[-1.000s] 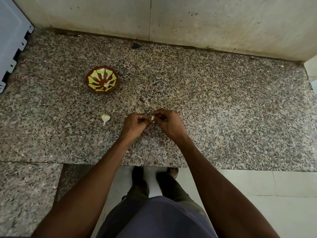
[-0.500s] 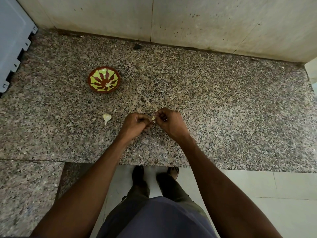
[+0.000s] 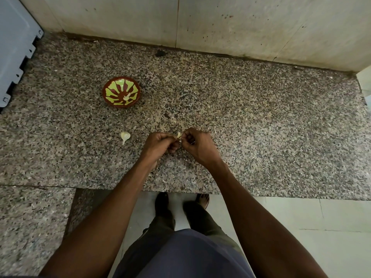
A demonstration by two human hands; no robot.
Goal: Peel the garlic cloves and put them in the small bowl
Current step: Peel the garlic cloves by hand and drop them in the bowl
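Speckled granite desk [image 3: 261, 121], backed by a pale wall [image 3: 241, 27]. Left hand [image 3: 158, 146] and right hand [image 3: 197, 146], knuckles nearly touching, both pinching one garlic clove [image 3: 178, 135] between their fingertips above the desk's near edge. Small red-and-green bowl [image 3: 121, 94] to the far left holding a pale clove; a second unpeeled clove [image 3: 124, 136] lying just left of the hands.

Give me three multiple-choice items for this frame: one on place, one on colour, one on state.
1. Where does the loose garlic clove lie?
A. inside the bowl
B. on the counter, left of the left hand
C. on the floor

2. What colours is the small bowl?
A. brown-red and yellow-green
B. plain white
C. blue

3. What are the hands doing?
A. resting flat
B. both pinching one clove
C. lifting the bowl

Key: B, it lies on bare granite; A, the pattern shows; B, the left hand and right hand meet at the clove.
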